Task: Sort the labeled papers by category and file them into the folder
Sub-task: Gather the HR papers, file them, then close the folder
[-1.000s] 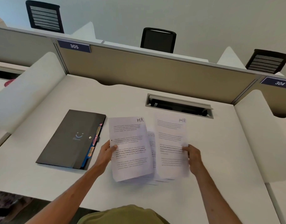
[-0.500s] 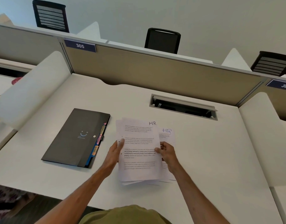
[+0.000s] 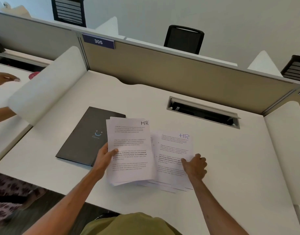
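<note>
Head view: an HR-labelled paper stack [image 3: 129,150], gripped by the left hand [image 3: 104,157], overlaps the right edge of the closed black folder [image 3: 84,138], contents hidden. Beside it, near the desk [image 3: 222,175]'s front edge, an HR sheet [image 3: 173,150] is pinched by the right hand [image 3: 195,165].

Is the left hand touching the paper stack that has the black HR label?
Touching. The head view shows the left hand gripping the paper stack at its left edge, thumb on the top sheet.

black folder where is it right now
In the head view the black folder lies on the white desk, left of centre, its right edge hidden by the HR paper stack that the left hand grips.
</note>
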Action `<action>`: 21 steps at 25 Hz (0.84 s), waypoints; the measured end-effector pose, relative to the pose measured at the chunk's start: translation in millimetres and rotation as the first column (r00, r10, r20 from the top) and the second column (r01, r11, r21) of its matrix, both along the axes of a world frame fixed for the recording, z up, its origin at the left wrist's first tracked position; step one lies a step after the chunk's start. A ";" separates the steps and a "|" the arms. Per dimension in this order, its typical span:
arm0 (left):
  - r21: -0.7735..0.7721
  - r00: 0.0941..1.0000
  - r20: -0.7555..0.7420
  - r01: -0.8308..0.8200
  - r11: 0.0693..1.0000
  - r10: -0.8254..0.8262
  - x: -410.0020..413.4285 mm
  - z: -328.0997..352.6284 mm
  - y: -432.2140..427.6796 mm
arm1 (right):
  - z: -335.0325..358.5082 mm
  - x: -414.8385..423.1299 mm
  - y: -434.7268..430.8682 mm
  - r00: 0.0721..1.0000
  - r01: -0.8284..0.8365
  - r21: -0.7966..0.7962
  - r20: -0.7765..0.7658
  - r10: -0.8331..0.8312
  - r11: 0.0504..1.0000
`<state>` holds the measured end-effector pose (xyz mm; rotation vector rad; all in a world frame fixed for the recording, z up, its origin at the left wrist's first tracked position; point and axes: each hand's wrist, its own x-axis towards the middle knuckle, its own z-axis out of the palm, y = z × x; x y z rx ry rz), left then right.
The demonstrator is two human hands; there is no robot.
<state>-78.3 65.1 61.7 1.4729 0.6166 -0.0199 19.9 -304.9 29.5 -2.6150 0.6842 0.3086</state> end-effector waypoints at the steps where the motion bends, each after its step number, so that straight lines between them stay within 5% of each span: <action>1: -0.003 1.000 0.002 -0.007 1.000 0.007 -2.2 -0.6 5.9 | -1.6 -1.5 -1.1 1.000 -0.018 -0.027 -0.027 0.017 0.999; 10: -0.022 1.000 0.009 0.004 1.000 -0.004 -1.7 -4.6 21.9 | -5.8 1.0 8.6 0.999 -0.028 -0.056 -0.039 0.026 0.998; 21: -0.009 0.997 -0.034 0.064 0.998 -0.064 18.2 -5.5 43.8 | -4.7 -2.1 -1.6 0.979 0.142 0.178 0.118 -0.164 0.974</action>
